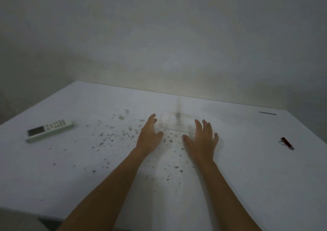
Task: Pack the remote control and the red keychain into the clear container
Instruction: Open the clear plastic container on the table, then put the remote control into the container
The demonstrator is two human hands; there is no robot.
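A clear container (175, 123) stands on the white table (70, 169), near the middle, faint and see-through. My left hand (149, 133) is at its left side and my right hand (203, 137) at its right front corner, both with fingers spread; whether they touch it I cannot tell. A white remote control (50, 130) lies flat far to the left. The red keychain (287, 143), with a small metal ring, lies far to the right.
Grey specks and chips are scattered over the table around and in front of the container. A thin dark strip (267, 113) lies at the far right back. A bare wall rises right behind the table. The table's near edge runs at the lower left.
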